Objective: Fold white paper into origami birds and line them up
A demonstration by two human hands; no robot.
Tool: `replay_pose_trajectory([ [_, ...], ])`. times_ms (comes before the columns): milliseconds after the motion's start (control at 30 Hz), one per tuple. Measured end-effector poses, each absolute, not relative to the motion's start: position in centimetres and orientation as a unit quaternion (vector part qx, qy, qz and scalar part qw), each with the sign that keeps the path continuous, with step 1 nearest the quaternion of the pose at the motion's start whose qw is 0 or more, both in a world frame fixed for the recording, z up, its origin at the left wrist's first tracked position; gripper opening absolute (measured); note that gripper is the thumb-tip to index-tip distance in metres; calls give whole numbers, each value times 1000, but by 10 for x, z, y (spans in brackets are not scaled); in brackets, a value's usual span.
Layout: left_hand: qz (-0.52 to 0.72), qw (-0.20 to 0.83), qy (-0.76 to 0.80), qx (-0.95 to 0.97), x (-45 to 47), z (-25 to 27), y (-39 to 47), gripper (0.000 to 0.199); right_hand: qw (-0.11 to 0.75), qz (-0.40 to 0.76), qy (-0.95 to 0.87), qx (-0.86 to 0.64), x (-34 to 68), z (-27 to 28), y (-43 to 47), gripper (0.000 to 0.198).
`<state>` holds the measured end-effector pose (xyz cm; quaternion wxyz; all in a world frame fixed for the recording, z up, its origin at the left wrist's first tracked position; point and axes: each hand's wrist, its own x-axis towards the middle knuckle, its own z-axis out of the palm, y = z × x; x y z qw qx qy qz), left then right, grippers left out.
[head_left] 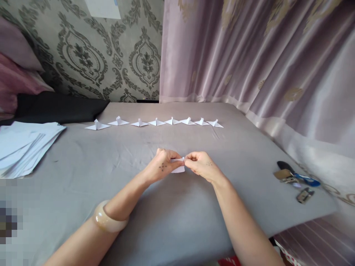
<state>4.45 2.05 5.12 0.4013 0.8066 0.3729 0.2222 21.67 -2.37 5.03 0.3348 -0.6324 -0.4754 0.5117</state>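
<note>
A small piece of folded white paper (pixel 178 169) is held up between my two hands above the grey cloth surface. My left hand (pixel 163 164) pinches it along the top left, thumb across the front. At the paper's upper right corner, the fingertips of my right hand (pixel 202 165) are closed in a pinch. Part of the paper is hidden behind my left fingers. Beyond my hands, several folded white paper figures (pixel 156 122) with pointed wings stand in a row across the cloth.
A stack of white paper (pixel 30 144) lies at the left, by a black cloth (pixel 61 107). On the right are blue-handled scissors (pixel 307 180) and a small metal tool (pixel 305 195). A purple curtain (pixel 222 55) hangs along the back and right.
</note>
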Motion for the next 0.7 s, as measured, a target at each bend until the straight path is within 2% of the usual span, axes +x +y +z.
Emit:
replay_pose_trajectory([
  [167,259,433,374,779,43,51,23,25,377,592,-405,-586,216,51,-21,20],
  [300,236,500,392,736,40,50,26,29,370,594,-443,-560,221,57,-22,25],
  [500,224,507,384,739,40,52,24,30,337,529,-488,-607,224,56,-25,19],
  [700,183,499,377,759,39,60,21,28,336,513,-486,-623,221,57,-26,8],
])
